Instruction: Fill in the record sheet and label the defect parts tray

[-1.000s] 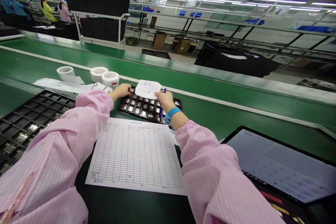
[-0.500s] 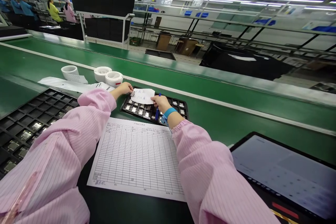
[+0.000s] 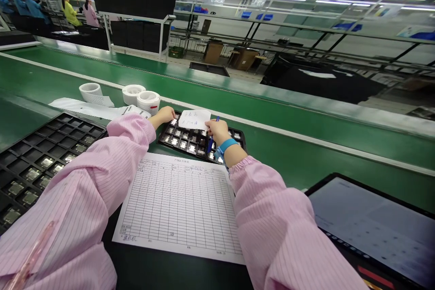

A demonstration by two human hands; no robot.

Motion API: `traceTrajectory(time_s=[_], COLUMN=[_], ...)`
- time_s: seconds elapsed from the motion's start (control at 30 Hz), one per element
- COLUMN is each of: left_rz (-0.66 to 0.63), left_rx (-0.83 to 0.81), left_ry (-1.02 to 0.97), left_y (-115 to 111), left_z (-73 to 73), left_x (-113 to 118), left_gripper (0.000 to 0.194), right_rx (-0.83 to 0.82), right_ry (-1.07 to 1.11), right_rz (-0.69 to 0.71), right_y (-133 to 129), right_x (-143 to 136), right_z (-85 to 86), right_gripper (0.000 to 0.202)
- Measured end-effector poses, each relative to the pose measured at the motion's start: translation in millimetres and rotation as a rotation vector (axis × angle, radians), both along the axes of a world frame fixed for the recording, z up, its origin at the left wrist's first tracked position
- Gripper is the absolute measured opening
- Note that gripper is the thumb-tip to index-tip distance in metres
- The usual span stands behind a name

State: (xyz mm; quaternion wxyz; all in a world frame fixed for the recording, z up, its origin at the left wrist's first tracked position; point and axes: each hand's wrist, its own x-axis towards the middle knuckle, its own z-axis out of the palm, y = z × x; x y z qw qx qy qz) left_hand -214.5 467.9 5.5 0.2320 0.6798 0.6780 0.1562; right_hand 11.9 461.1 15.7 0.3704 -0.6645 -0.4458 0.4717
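Observation:
My right hand (image 3: 219, 131) pinches the corner of a white handwritten paper slip (image 3: 193, 119) and also keeps a blue pen (image 3: 210, 144) between its fingers. The slip covers the far middle of a small black tray (image 3: 163, 140) filled with small silvery metal parts (image 3: 192, 148). At the tray's far left corner, the fingers of my left hand (image 3: 166, 115) are closed on a small metal part (image 3: 174, 122); whether it rests in its pocket is hard to see. A printed form with a grid (image 3: 183, 204) lies in front of the tray.
On the left sits a larger black tray (image 3: 44, 145), partly filled with metal parts. Label rolls (image 3: 148, 102) and a loose strip (image 3: 84, 108) stand behind it. A tablet (image 3: 374, 222) is at right. A green conveyor (image 3: 288, 120) runs across behind.
The slip has moved right with my right hand and the pen, uncovering the tray's far left corner. My left hand has shifted slightly right, over that corner with the small metal part.

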Motion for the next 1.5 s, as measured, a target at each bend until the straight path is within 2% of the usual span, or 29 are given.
traceTrajectory(time_s=[0.2, 0.53, 0.73, 0.83, 0.93, 1.0, 1.13, 1.23, 1.3, 1.4, 1.5], left_rz=[0.005, 0.036, -0.148, -0.189, -0.159, -0.138, -0.109, -0.077, -0.062, -0.055, -0.052], left_rx=[0.019, 0.073, 0.126, 0.149, 0.228, 0.275, 0.323, 0.317, 0.287, 0.22, 0.143], left_ry=[0.087, 0.172, 0.188, 0.186, 0.166, 0.148, 0.136, 0.171, 0.211, 0.279, 0.342], left_y=[-4, -4, -11, -18, -24, -30, -52, -78, -95, -116, -129], left_z=[-0.9, 4.8, 3.5, 8.2, 30.7, 56.8, 115.9, 145.5, 154.2, 154.8, 147.6], left_x=[3, -2, -2, 5, 10, 11, 1, -13, -23, -36, -47], left_gripper=[0.028, 0.029, 0.036, 0.039, 0.04, 0.041, 0.048, 0.05, 0.048, 0.041, 0.035], right_rx=[0.003, -0.058, 0.027, 0.071, 0.137, 0.197, 0.316, 0.378, 0.426, 0.507, 0.524], right_ry=[0.025, 0.025, 0.059, 0.117, 0.183, 0.232, 0.325, 0.356, 0.341, 0.23, -0.047], right_rz=[-0.005, 0.028, -0.028, -0.046, -0.05, -0.033, 0.032, 0.061, 0.092, 0.218, 0.421], right_y=[-3, -9, -11, -18, -31, -46, -87, -124, -149, -188, -229], right_x=[1, 1, 3, 2, 1, 1, 1, 2, 4, 12, 28], right_z=[5.2, 3.2, 13.0, 25.6, 51.2, 75.5, 126.2, 153.4, 165.7, 179.8, 187.3], right_gripper=[0.03, 0.03, 0.026, 0.025, 0.02, 0.015, 0.023, 0.032, 0.046, 0.062, 0.057])
